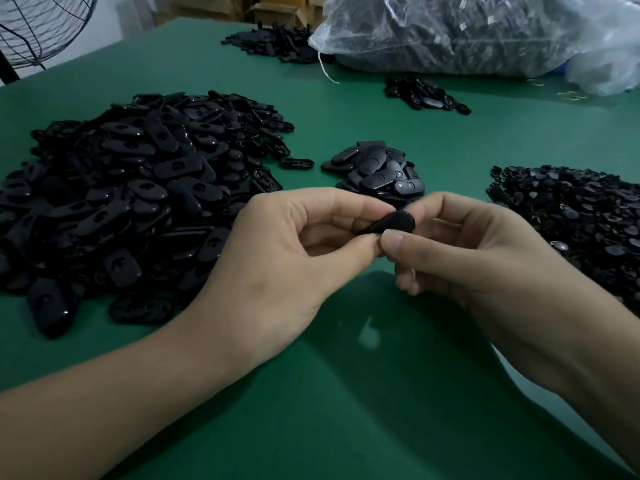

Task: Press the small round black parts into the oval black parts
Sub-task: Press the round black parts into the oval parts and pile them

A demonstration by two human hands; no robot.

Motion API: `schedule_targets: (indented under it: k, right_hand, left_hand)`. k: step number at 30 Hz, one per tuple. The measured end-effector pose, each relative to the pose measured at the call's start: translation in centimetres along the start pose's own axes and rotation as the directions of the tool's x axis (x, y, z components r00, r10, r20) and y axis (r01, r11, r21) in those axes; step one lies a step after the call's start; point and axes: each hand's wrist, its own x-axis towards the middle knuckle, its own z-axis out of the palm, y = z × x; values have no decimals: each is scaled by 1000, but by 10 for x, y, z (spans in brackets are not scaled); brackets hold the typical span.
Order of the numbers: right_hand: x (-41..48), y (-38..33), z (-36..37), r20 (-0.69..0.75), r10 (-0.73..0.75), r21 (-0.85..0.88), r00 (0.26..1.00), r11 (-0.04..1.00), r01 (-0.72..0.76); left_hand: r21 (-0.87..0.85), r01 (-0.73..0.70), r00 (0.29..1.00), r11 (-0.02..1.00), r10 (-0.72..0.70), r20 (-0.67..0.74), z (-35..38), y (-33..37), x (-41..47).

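Directions are clock positions taken from the held part.

1. A fan (41,29) stands off the table (346,393) at 10 o'clock, far.
2. The oval pile (131,202), a large heap of loose oval parts, lies on the table at 9 o'clock, near the left hand.
3. The left forearm enters from 8 o'clock. The left hand (294,247) is raised above the table with its palm turned toward 3 o'clock. All fingers are curled. Thumb and index finger pinch the 8 o'clock end of the oval part (391,221).
4. The oval part is held between both hands, clear of the table and tilted. Whether a round part sits in it cannot be told.
5. A small pile (377,171) of oval parts lies at 12 o'clock, just beyond the fingertips.
6. The right forearm enters from 4 o'clock. The right hand (485,247) mirrors the left, with its fingers curled. Its thumb (394,242) presses on the near edge of the part and its index finger closes on the far side, so it pinches the part.
7. The round pile (571,216) of small round parts lies at 3 o'clock.
8. A clear bag (485,29) of dark parts lies at 1 o'clock, far.
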Motion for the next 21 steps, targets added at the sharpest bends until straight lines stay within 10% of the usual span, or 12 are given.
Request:
schedule_targets:
  k: [21]
  right_hand:
    - [0, 9, 3, 136, 59, 321, 989, 942, -100]
  left_hand:
    - [296, -249, 956, 922, 283, -77, 3, 10, -3]
